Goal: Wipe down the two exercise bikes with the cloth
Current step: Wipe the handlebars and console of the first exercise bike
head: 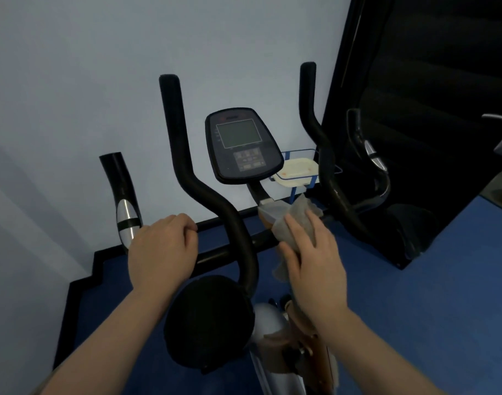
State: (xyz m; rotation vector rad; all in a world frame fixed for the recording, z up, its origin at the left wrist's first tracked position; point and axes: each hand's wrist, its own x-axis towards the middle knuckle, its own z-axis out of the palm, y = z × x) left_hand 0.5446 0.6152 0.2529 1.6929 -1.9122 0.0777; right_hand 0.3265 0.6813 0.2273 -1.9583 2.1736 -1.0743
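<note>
Two hands are at work on the near black-and-silver exercise bike [215, 195]. The left hand [162, 249] is curled over the left end of the black horizontal handlebar tube [215, 256], fingers clenched round it as a brace. The right hand [312, 260] lies with straight fingers spread flat on the crumpled pale grey wiping cloth [296, 220], pressing it against the silver stem just below the dark oval console with its grey screen [242, 145]; a loose tail of cloth hangs below the thumb.

Beyond the right fingertips stands a blue wire rack holding a cream plastic tray [296, 172]. A second bike's silver-banded black grip [366, 143] shows in the dark mirror further right of them.

Risk, as I judge it: the cloth is only pinned by a flat palm, not gripped, so a quick stroke could let it slide off and drop past the frame. The dangling tail might also snag on the seat-post fittings beneath the wrist. A wide upward sweep could smear or press the console buttons.
</note>
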